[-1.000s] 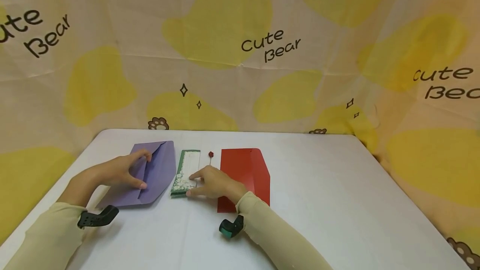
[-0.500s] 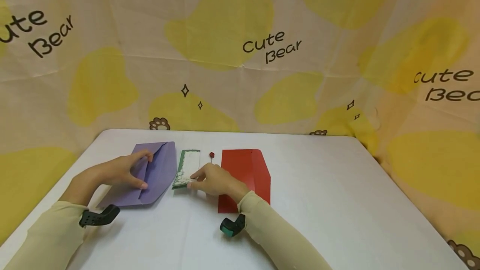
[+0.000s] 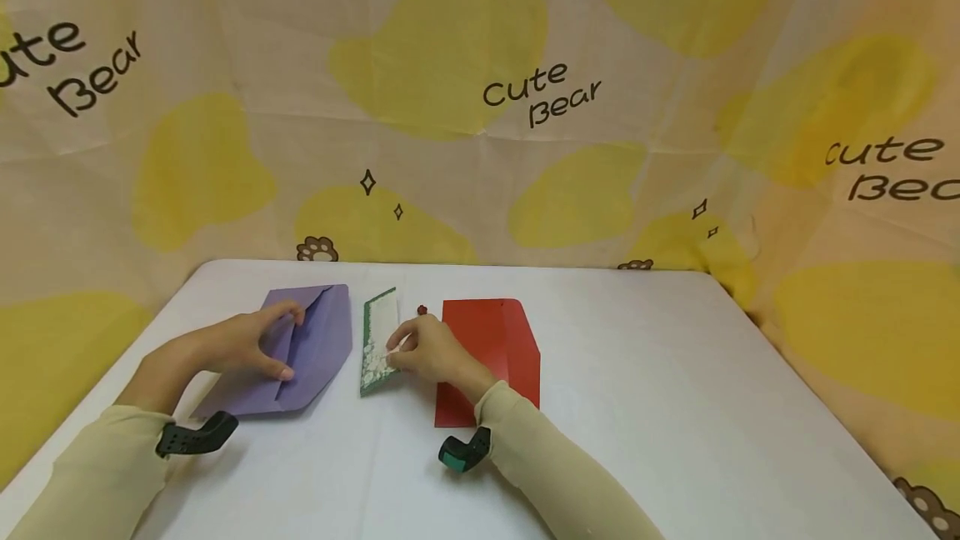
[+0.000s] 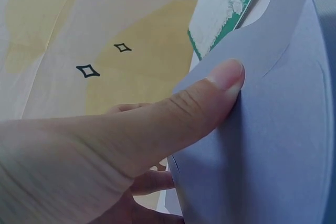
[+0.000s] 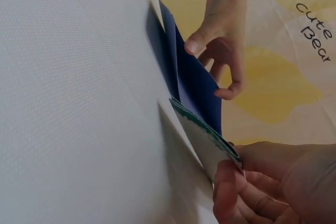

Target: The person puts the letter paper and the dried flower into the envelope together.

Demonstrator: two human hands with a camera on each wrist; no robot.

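My left hand (image 3: pixel 251 340) spreads its thumb and fingers over the purple envelope (image 3: pixel 322 365), whose flap lies unfolded to the right. In the left wrist view the thumb (image 4: pixel 226 80) rests on the envelope paper, with the other fingers partly hidden behind it. My right hand (image 3: pixel 427 348) pinches the right side of a folded white card (image 3: pixel 381 327) with a green, lace-patterned border. The card stands tilted between the two envelopes; in the right wrist view its green folded edge (image 5: pixel 205 129) overlaps the purple envelope.
A red envelope (image 3: pixel 487 340) lies on the white table (image 3: pixel 637 407) partly under my right forearm. Behind my right hand shows the dark red head of a small stick, perhaps a wax-seal flower (image 3: pixel 422 309). A yellow patterned cloth (image 3: pixel 450 48) hangs behind the table.
The card, flat a second ago, has been lifted and tilted by my right hand and shifted slightly right. My right fingers have closed more on its edge. The left hand stays put.
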